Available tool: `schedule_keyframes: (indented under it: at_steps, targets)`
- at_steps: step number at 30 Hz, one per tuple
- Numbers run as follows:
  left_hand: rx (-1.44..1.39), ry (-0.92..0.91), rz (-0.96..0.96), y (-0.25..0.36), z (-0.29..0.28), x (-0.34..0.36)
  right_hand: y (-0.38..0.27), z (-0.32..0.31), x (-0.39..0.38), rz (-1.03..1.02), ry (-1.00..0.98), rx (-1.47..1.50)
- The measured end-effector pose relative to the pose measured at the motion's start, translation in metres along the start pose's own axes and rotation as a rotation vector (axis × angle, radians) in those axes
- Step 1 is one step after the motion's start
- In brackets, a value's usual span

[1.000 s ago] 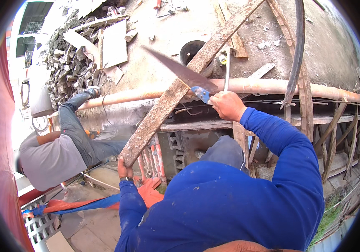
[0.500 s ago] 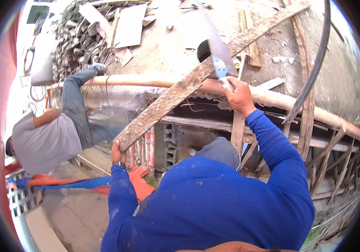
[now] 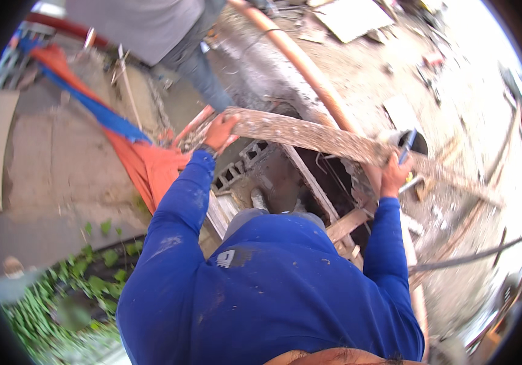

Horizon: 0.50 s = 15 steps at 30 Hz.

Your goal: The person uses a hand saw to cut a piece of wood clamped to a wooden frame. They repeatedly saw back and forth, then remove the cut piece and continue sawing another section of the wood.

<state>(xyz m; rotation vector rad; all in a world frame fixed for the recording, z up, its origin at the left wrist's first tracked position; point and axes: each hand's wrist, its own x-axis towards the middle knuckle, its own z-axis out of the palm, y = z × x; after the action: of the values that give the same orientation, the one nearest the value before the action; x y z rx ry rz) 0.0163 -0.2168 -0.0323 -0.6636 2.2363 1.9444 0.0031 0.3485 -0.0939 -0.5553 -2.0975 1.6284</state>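
Observation:
A long, rough wooden plank (image 3: 309, 135), crusted with dried cement, lies across in front of me. My left hand (image 3: 219, 131) is closed around its left end. Farther along the plank, my right hand (image 3: 395, 174) grips a handsaw (image 3: 407, 147), of which a narrow blue part shows, nearly edge-on. That hand is against or just beside the plank's near edge; I cannot tell whether it also touches the wood. Under the plank's right part runs a thick orange pipe (image 3: 319, 85). A round, dark-mouthed container (image 3: 418, 142) sits just behind the saw.
A person in a grey shirt (image 3: 142, 27) stands at the upper left. Below the plank is a pit with hollow blocks (image 3: 240, 167) and wooden boards (image 3: 347, 224). Orange and blue cloth (image 3: 142, 164) hangs at left. A black hose (image 3: 474, 258) crosses at right; plants (image 3: 84, 286) grow lower left.
My view has swung round to the left. The plank now lies flatter across the view, and the saw has gone from blade-side showing to nearly edge-on. Both hands keep their holds.

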Motion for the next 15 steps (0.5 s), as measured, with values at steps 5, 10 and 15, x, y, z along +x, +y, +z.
schedule_keyframes:
  at_steps: [5, 10, 15]
  targets:
    - [-0.093, 0.082, 0.215, -0.012, 0.014, -0.03, 0.011, -0.018, 0.023, -0.038, -0.133, -0.238]
    - [-0.111, 0.137, 0.318, -0.025, 0.025, -0.037, -0.012, -0.02, 0.043, -0.048, -0.179, -0.364]
    - [-0.005, 0.132, 0.199, 0.001, 0.021, -0.04, -0.026, -0.025, 0.045, 0.06, -0.141, -0.376]
